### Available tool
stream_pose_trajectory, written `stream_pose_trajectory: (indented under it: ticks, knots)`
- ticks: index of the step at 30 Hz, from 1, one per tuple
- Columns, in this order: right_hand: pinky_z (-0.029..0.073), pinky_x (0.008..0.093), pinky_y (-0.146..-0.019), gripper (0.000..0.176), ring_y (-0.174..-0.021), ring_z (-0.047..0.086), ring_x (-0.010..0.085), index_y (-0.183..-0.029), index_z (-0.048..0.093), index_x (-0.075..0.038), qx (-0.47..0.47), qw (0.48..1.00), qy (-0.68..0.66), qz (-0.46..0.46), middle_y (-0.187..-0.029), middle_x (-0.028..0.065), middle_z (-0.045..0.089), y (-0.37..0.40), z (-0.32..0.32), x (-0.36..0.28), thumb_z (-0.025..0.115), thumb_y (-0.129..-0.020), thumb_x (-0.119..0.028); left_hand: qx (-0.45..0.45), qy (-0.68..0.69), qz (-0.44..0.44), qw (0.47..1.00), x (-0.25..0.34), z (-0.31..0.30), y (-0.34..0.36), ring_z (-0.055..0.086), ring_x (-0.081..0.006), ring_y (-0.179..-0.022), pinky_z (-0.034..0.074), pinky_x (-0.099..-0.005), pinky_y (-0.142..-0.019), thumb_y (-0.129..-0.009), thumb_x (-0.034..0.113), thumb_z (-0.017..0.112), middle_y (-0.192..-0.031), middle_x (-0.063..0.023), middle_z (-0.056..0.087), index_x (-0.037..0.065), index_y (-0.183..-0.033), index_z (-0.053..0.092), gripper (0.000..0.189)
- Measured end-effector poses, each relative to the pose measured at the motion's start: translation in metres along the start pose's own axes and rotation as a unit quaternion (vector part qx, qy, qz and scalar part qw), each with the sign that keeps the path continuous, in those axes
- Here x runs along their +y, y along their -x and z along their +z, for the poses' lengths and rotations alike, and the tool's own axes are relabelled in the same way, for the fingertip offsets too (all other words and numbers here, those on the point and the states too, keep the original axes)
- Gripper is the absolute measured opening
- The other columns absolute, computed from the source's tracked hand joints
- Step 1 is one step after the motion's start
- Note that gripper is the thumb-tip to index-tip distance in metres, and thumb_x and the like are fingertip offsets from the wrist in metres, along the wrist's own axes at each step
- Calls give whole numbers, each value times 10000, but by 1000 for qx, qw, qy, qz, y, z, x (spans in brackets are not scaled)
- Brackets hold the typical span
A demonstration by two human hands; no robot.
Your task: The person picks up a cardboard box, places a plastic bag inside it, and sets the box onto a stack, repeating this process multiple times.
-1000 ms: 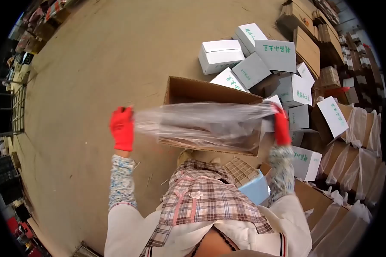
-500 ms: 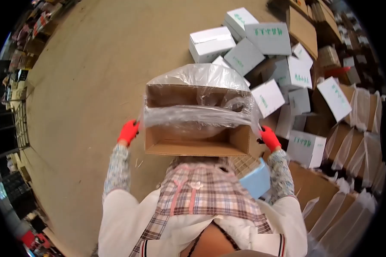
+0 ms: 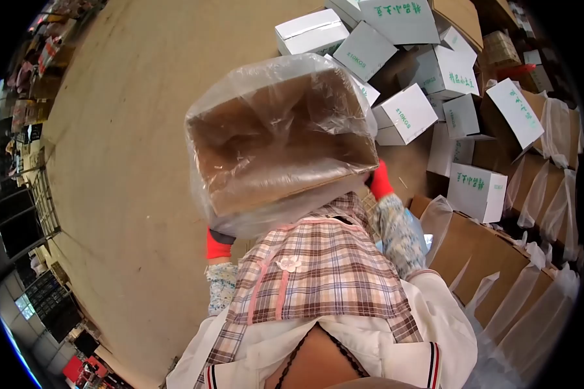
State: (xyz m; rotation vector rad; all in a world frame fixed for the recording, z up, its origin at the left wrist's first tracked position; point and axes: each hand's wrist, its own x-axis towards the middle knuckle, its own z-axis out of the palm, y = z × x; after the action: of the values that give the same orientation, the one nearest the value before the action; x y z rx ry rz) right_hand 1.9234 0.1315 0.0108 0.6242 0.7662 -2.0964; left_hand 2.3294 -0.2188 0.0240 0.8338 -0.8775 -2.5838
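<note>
An open cardboard box (image 3: pixel 276 155), brown inside, is tilted in front of my body. A clear plastic bag (image 3: pixel 224 81) lines it and is folded out over its rim on every side. My left hand (image 3: pixel 219 245), in a red glove with a dark palm, is closed at the box's near left corner, its fingertips hidden behind box and bag. At the near right corner, my right hand (image 3: pixel 381 180), gloved alike, grips the box's side; its fingers are mostly out of sight behind the edge.
White cartons with green print (image 3: pixel 405 117) lie in a loose heap ahead on the right. Brown boxes with plastic liners (image 3: pixel 480 275) stand in rows at my right. Something light blue (image 3: pixel 427 241) shows beside my right sleeve. Brown floor (image 3: pixel 130 162) stretches to the left.
The bag strip that was stretched between my hands across the opening now lies over the near rim. The box has tilted and turned; both hands have come in to its near corners.
</note>
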Motion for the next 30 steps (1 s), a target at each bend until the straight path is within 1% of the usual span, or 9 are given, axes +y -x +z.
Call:
stream_pose_trajectory:
  ticks: [3,6,7,9,15,17,21,27,30]
  knots:
    - [450,351,-872,320,-985,588,274,-1141,576,-12,122,656,704,-244,-1120,159,613,-55,14,-18,547,-856,-157,227,-19,23,973,-1,-9,5,491,-242,-1152,404,-359,-996,-948,288,436,-1306,-89,489,57,-1320,425,438]
    - [468,330,-764,307,-884,576,220,-1091,581,-28,27,805,565,-179,-1042,140,618,-30,37,-26,587,-875,-245,371,-680,-65,629,119,-16,-66,492,-304,-1138,389,-377,-985,-958,353,437,-1204,-223,536,-29,-1234,505,476]
    - [472,325,-729,333,-835,571,204,-1106,567,-64,80,894,429,-104,-937,105,591,-29,-5,-37,607,-868,-293,340,-785,223,467,147,-62,-90,482,-353,-1150,375,-396,-980,-967,327,430,-1233,-275,497,-68,-1208,505,468]
    - [485,330,-687,387,-779,576,199,-1128,534,-133,226,967,118,5,-776,51,531,-32,-100,-65,660,-837,-355,258,-701,298,595,183,205,-116,365,-322,-1286,305,-369,-1047,-980,231,422,-1372,-191,418,-27,-1303,432,413]
    - [481,390,-676,410,-754,588,247,-1081,539,-95,249,916,306,75,-770,87,568,-126,-256,-173,657,-822,-389,199,-744,169,616,170,137,-154,476,-288,-1120,374,-353,-968,-966,203,428,-1185,-160,499,-30,-1182,518,330]
    - [473,441,-814,492,-923,599,343,-1176,512,-37,465,612,633,-95,-985,172,621,-175,-251,-199,674,-797,-306,199,-757,157,602,187,125,-152,442,-259,-1186,349,-335,-999,-975,215,396,-1263,-144,452,-20,-1267,455,379]
    - [330,465,-1034,820,-1298,335,376,-1395,325,-80,313,430,767,-359,-1411,220,347,-284,-220,-333,718,-717,-322,262,-611,141,734,222,74,-127,347,-212,-1298,287,-343,-1069,-978,257,388,-1433,-104,337,25,-1396,326,482]
    - [396,440,-982,998,-1195,484,316,-1371,359,-38,327,445,832,-55,-1329,203,472,-297,-222,-410,786,-592,-491,236,-705,87,663,251,63,-104,382,-231,-1280,297,-350,-1066,-962,220,430,-1394,-118,397,37,-1402,309,491]
    - [504,326,-805,641,-883,646,217,-1106,626,29,129,727,674,39,-969,136,677,-235,-218,-383,814,-624,-349,240,-659,144,698,231,76,-129,404,-211,-1251,335,-342,-1036,-960,203,439,-1357,-117,423,36,-1366,350,448]
